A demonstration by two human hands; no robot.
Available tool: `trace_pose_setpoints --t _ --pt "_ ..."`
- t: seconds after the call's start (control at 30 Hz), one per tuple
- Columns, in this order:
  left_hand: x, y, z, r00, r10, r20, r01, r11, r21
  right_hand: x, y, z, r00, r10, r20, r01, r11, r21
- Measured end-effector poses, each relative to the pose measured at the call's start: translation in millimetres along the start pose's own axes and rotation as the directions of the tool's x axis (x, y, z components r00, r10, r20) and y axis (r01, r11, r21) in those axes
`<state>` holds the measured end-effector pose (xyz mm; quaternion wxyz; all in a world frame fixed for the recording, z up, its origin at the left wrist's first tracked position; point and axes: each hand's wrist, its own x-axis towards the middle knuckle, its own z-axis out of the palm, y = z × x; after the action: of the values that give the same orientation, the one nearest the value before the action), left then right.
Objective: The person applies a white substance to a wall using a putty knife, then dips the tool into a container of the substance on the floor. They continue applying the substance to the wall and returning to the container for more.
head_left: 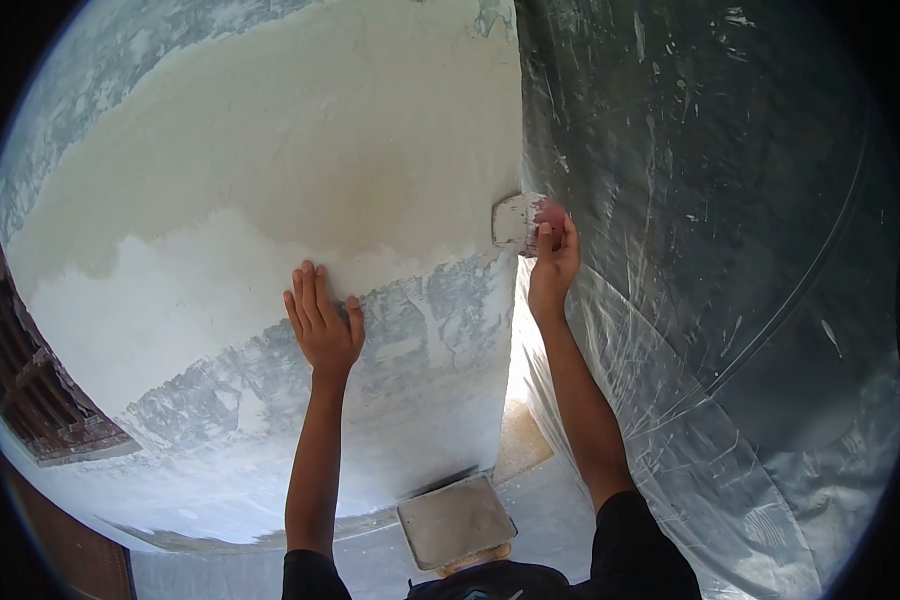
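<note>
My left hand (325,325) lies flat on the wall (260,150), fingers stretched out, at the lower border of a pale plastered area. It holds nothing. At the wall's right edge, my right hand (555,265) grips a flat putty scraper (515,222) between thumb and fingers. The scraper is reddish near the fingers and smeared with whitish plaster over the rest. Its broad face is against or very close to the wall at the corner. The plaster is cream above, whiter at the lower left, with patchy grey-blue surface around it.
Dark plastic sheeting (690,200) hangs to the right, splashed with white; translucent sheeting (660,450) gathers below it. Under my arms stands a grey rectangular tray (457,522). A brown slatted grille (45,390) is set in the wall at far left. Bright light shows through a gap beside the wall's edge.
</note>
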<state>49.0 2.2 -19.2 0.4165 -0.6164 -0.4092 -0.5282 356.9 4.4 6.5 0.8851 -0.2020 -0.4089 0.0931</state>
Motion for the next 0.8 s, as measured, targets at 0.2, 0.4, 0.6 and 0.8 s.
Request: trace_pose_setpoints --t 0.2,0.4,0.6,0.8 --pt "-0.8 -0.2 -0.4 1.000 -0.002 0.001 0.002 1.000 0.009 8.7 -8.5 4.5 0.983 0.046 -0.177 -0.029 0.995 0.098" --pt "-1.9 1.6 0.1 1.000 -0.004 0.006 0.004 1.000 0.007 3.9 8.8 2.4 0.998 0.028 -0.048 -0.035 0.988 -0.150" --pt "-0.5 1.1 1.5 1.000 -0.002 -0.010 0.002 1.000 0.018 -6.7 10.3 0.1 0.998 0.030 0.047 -0.026 0.996 -0.085" --pt "-2.3 0.7 1.5 1.000 -0.002 -0.011 0.003 1.000 0.020 1.2 3.9 -9.8 0.972 0.114 -0.203 -0.108 0.993 0.040"
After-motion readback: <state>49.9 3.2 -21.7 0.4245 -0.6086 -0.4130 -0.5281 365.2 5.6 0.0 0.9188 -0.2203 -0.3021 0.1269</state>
